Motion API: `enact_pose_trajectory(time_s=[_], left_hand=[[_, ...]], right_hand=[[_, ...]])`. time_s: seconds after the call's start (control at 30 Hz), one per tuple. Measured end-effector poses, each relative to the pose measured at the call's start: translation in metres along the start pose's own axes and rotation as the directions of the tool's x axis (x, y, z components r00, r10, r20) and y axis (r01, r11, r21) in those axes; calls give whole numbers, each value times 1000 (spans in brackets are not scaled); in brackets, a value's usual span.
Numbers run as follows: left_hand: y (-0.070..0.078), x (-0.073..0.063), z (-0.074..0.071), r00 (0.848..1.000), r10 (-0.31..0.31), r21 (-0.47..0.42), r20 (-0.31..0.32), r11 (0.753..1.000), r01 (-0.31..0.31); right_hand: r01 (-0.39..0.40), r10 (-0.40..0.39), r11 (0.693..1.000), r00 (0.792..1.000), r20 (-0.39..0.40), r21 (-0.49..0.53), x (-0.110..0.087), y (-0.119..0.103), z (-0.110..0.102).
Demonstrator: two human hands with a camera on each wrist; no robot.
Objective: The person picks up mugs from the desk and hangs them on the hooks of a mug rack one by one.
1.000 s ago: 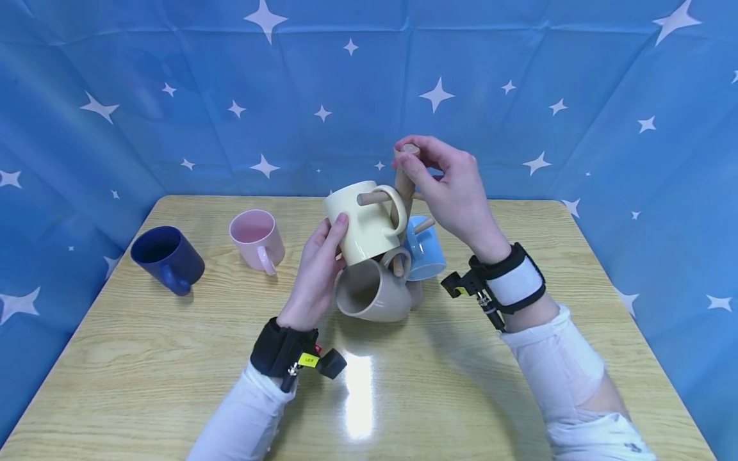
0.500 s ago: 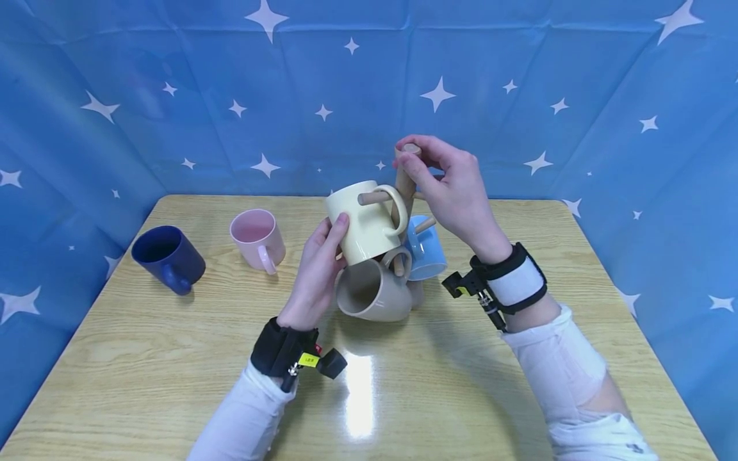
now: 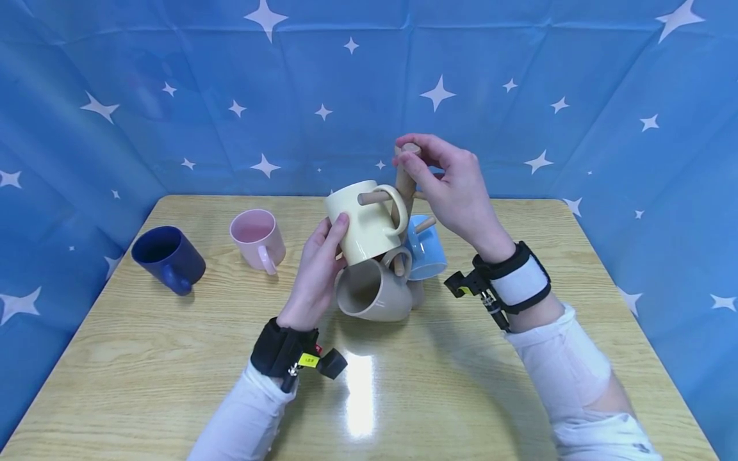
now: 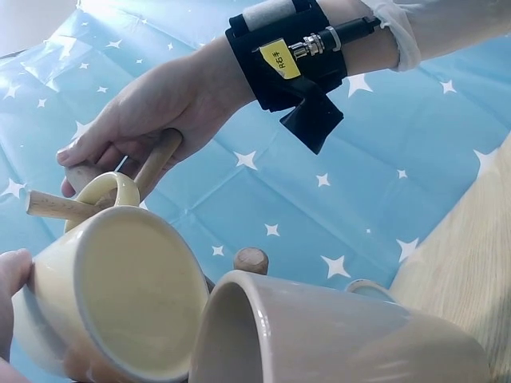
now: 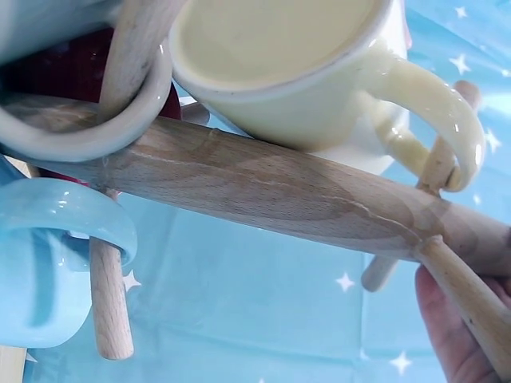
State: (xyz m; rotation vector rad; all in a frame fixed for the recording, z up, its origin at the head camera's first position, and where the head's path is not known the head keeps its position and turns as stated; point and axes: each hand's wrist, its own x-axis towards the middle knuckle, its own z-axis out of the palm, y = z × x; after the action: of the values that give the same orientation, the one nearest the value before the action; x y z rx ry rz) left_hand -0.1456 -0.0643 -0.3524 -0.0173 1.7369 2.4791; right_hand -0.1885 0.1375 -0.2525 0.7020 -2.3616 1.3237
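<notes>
In the head view my left hand (image 3: 314, 272) grips a cream mug (image 3: 363, 227), with the thumb on its side. The mug's handle loops over an upper peg of a wooden mug tree (image 3: 405, 186). My right hand (image 3: 452, 189) pinches the top of the post between thumb and fingers. Lower down, a taupe mug (image 3: 389, 294) hangs tilted on a peg beneath the cream one. A light blue mug (image 3: 428, 253) hangs by its handle on the right side. Behind the post, the right wrist view shows part of a dark red mug (image 5: 60, 68).
A pink mug (image 3: 248, 250) and a navy mug (image 3: 187, 256) stand upright at the left of the wooden table (image 3: 173, 365). A blue star-patterned cloth (image 3: 202, 70) rises behind the table and along its sides.
My right wrist has shifted very slightly to the right. Both grips, the mugs and the mug tree look unchanged.
</notes>
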Motion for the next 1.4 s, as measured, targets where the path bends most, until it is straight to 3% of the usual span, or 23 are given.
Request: enact_pose_trajectory(time_s=[0.17, 0.43, 0.7, 0.87, 1.0, 1.17, 1.27, 1.4], left_hand=[[1, -1, 0, 1000, 0, -1, 3, 1000, 0], [5, -1, -2, 999, 32, 7, -39, 999, -31], [8, -7, -8, 988, 89, 99, -125, 992, -77], [6, -12, -17, 976, 163, 204, -143, 970, -132], [3, -16, -30, 961, 238, 354, -140, 919, -176], [1, -19, -48, 943, 318, 538, -92, 813, -222], [1, -20, -59, 925, 373, 617, -69, 745, -254], [3, -22, -70, 904, 421, 684, -73, 681, -262]], right_hand=[[-26, 26, 1000, 1000, 14, -3, -2, -1, -3], [-91, 92, 996, 995, -41, 20, -13, 6, -12], [-107, 112, 993, 987, -117, 47, -39, 14, -19], [-123, 133, 990, 977, -169, 72, -59, 22, -22], [-154, 168, 984, 968, -187, 90, -73, 30, -23], [-173, 196, 978, 957, -215, 119, -87, 36, -22], [-189, 216, 973, 949, -229, 135, -94, 40, -19], [-204, 233, 969, 944, -234, 140, -101, 45, -16]])
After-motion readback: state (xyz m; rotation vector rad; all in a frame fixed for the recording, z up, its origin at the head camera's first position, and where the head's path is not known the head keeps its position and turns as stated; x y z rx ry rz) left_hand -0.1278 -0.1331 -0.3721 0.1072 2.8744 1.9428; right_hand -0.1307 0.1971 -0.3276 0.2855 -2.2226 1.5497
